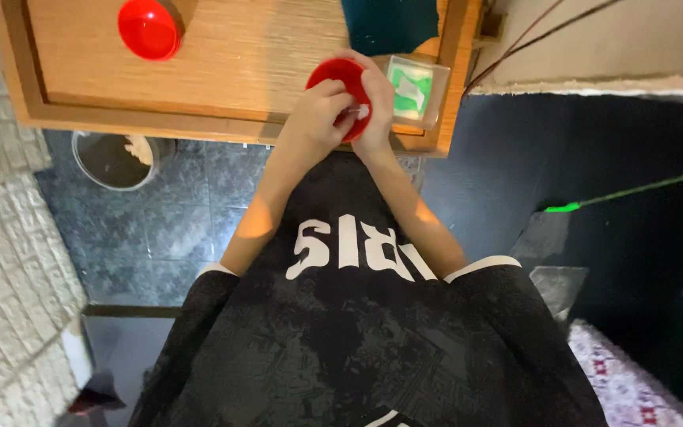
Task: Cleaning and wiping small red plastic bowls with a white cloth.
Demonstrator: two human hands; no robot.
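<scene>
Red round dish [333, 77]: a shallow plastic piece, held tilted on edge above the near right part of the wooden surface [231, 63], close to its near edge. Both hands are on it.

Left hand [318, 115]: fingers curled over the near face of the dish, pressing a small white wad, cloth or tissue, [362, 111] against it.

Right hand [376, 103]: wrapped round the right rim of the dish, closed on it and steadying it.

State of the work, as I judge it: the dish is being wiped, with the wad low on its right side; the visible upper part looks clean and glossy, but how much is left to wipe I cannot tell.

Second red round dish [149, 28]: lying alone near the far left of the surface, well apart from the hands, untouched.

Clear box with green and white contents [414, 88]: just beside the right hand, at the right edge of the surface.

Dark blue-green item [389, 22]: at the far edge, behind the hands; kind unclear.

Open room: the middle of the surface between the two dishes is bare wood; a raised rim runs along the near and right edges. To the right the box crowds the hands.

Below: a round bin [116, 160] on the dark tiled floor [160, 229], under the near left edge.
</scene>
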